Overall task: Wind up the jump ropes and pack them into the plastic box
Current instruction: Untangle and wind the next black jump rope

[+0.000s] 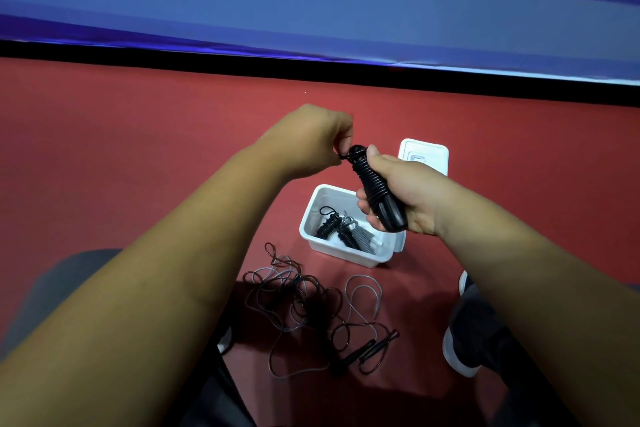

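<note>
My right hand (401, 191) grips a black jump rope (372, 180), its cord wound tightly round the handles. At the bundle's top end, my left hand (311, 142) pinches the loose end of the cord. Both hands hover above a white plastic box (311, 236) on the red floor. Inside the box lie wound ropes, two black and one grey (362, 236). In front of the box, a tangle of loose dark and clear ropes (298, 295) spreads on the floor, with black handles (375, 347) at its near right.
The box's white lid (424, 152) lies on the floor behind the box. A blue banner with white lettering (311, 10) closes off the far side. My knees and a white-soled shoe (460, 354) frame the loose ropes.
</note>
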A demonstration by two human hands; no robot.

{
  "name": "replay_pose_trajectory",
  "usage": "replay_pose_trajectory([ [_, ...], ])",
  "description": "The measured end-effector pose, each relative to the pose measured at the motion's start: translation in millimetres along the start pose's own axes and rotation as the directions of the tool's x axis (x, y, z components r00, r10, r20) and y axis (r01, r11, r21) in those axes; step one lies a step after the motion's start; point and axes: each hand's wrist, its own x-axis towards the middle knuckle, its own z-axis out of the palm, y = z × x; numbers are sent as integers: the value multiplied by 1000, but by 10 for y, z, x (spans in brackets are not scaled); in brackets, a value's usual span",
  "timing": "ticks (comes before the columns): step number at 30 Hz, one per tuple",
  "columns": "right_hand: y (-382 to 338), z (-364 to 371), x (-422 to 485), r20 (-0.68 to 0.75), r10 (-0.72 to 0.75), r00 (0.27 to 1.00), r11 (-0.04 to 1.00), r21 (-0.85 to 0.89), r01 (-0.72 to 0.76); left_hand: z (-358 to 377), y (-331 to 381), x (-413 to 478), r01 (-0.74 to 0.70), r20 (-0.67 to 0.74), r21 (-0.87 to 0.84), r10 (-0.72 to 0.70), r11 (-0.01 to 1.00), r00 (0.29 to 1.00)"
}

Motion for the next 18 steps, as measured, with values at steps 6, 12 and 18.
replay_pose_trajectory([
  [6,-35,46,13,-130,-147,981,988,-57,140,77,46,32,115,36,-37,-114,993,993],
  [12,-23,100,-20,-205,-207,957,978,-75,195,87,75,28,154,65,-29,-152,988,986],
  [18,-41,69,-26,-225,-201,953,979,-26,201,40,50,0,138,57,-144,-131,980,990],
])
